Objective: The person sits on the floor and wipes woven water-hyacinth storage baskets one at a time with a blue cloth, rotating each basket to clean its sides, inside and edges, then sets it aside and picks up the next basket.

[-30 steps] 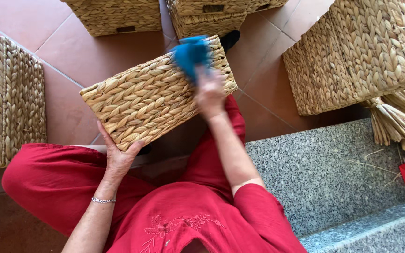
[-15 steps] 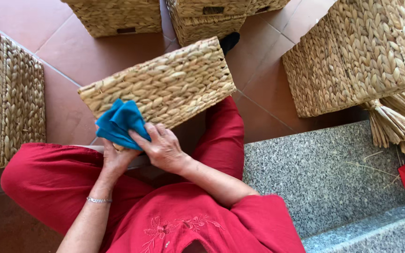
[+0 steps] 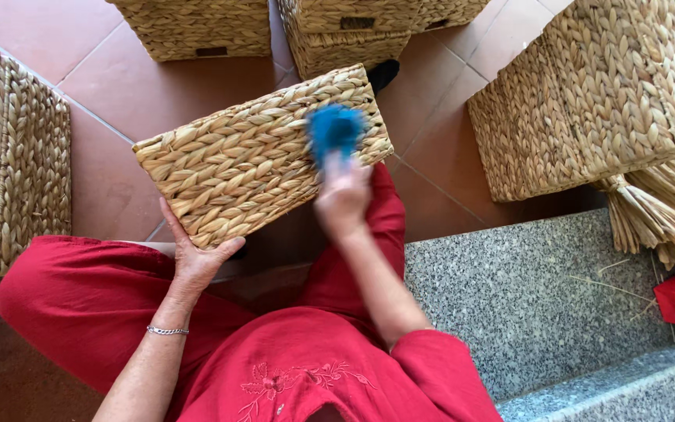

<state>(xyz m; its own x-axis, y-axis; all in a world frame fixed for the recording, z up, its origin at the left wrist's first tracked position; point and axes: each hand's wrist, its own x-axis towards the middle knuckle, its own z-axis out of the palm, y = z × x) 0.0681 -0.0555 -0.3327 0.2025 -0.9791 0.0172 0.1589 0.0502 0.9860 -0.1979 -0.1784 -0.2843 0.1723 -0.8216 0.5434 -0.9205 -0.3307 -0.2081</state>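
Observation:
A rectangular woven straw basket (image 3: pixel 251 164) lies tilted across my lap, its flat side facing up. My left hand (image 3: pixel 195 254) grips its near lower-left edge from beneath, a thin bracelet on the wrist. My right hand (image 3: pixel 343 195) is blurred with motion and holds a blue cloth (image 3: pixel 335 130) pressed on the basket's right part. I sit in red clothes on a grey granite step (image 3: pixel 525 297).
More woven baskets stand around: one at the far left (image 3: pixel 9 187), two at the top (image 3: pixel 197 27) (image 3: pixel 353 27), a large one at the right (image 3: pixel 611 94). A bundle of loose straw (image 3: pixel 658 211) lies beside it. The floor is terracotta tile (image 3: pixel 111 86).
My right hand with the blue cloth swept from the basket's right end to its left corner and is now back at the right part. The left hand kept its hold.

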